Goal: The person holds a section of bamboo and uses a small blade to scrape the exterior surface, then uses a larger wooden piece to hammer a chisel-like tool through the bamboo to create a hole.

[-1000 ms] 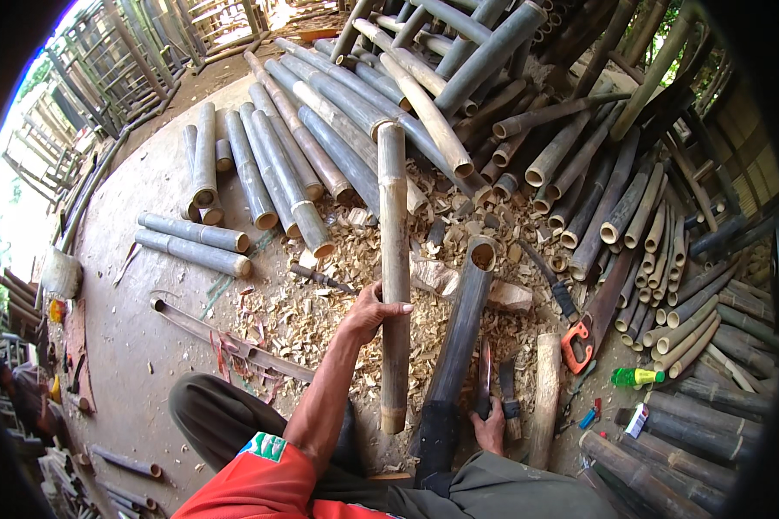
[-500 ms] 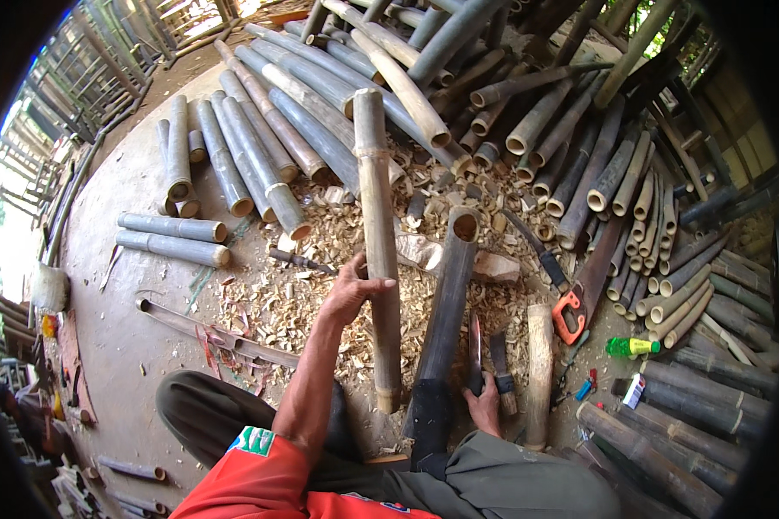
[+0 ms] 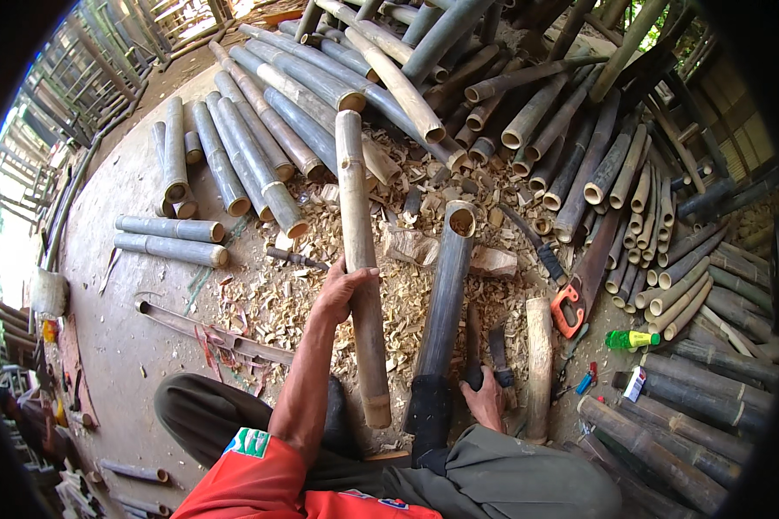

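Note:
My left hand (image 3: pixel 342 290) is closed round a pale bamboo pole (image 3: pixel 352 203), held near its middle. The pole stands almost upright, its top leaning slightly left. Down by my right knee, my right hand (image 3: pixel 485 402) grips the dark handle of a knife (image 3: pixel 473 333), blade pointing away from me. Between my hands a thick dark bamboo tube (image 3: pixel 446 290) slants away from me, its open end uppermost and its lower end against black material (image 3: pixel 430 415). Just right of the knife lies a second dark blade (image 3: pixel 498 350), and beyond it a pale log (image 3: pixel 539 372).
Wood chips (image 3: pixel 273 294) cover the ground ahead. An orange-handled saw (image 3: pixel 569 310) and a curved blade (image 3: pixel 541 251) lie to the right, near a green bottle (image 3: pixel 630 339). Bamboo poles (image 3: pixel 320 73) are piled at the back and right. A split bamboo length (image 3: pixel 208 333) lies left.
The pale bamboo pole has moved left with my left hand and tilts more to the left. In my right hand the knife has turned, so its blade looks narrower and darker.

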Tool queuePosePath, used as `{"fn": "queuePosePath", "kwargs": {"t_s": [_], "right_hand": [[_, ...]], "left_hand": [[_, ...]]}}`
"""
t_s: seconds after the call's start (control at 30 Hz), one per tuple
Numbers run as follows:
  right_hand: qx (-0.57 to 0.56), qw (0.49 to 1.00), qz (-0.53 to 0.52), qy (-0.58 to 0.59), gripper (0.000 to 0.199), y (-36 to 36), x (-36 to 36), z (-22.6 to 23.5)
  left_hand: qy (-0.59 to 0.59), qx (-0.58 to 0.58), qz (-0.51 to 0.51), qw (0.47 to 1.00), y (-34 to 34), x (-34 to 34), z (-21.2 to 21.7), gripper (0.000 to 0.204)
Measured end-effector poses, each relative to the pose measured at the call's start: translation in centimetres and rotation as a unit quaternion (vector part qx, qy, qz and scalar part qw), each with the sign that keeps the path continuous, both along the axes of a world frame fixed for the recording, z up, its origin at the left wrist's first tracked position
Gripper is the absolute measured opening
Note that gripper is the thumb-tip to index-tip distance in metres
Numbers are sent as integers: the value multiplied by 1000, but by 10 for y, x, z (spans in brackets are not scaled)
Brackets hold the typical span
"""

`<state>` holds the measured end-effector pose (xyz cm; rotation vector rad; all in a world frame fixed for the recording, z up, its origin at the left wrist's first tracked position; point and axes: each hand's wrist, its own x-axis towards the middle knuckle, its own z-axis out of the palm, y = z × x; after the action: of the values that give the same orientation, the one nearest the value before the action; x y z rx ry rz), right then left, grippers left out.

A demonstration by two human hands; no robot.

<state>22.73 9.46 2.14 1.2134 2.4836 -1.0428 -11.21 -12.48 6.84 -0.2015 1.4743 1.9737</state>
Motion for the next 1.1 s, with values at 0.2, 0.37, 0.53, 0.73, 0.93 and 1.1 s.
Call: {"fn": "queuePosePath", "kwargs": {"t_s": [0.2,0.37,0.53,0.73,0.93,1.1], "right_hand": [[-47,996,-4,76,86,-6,-66,47],[-74,995,37,61,105,-20,-98,8],[-49,994,28,98,96,-3,-128,2],[-23,995,50,88,87,9,-161,23],[-70,992,39,102,82,16,-159,17],[-24,995,47,89,82,10,-159,16]], "left_hand": [[48,4,33,998,-3,-6,4,52],[55,1,48,997,9,-7,21,53],[73,23,80,994,7,-7,39,50],[50,90,84,991,-12,-15,36,82],[77,42,68,994,-4,-9,27,77],[65,-48,86,993,3,-16,-2,72]]}}
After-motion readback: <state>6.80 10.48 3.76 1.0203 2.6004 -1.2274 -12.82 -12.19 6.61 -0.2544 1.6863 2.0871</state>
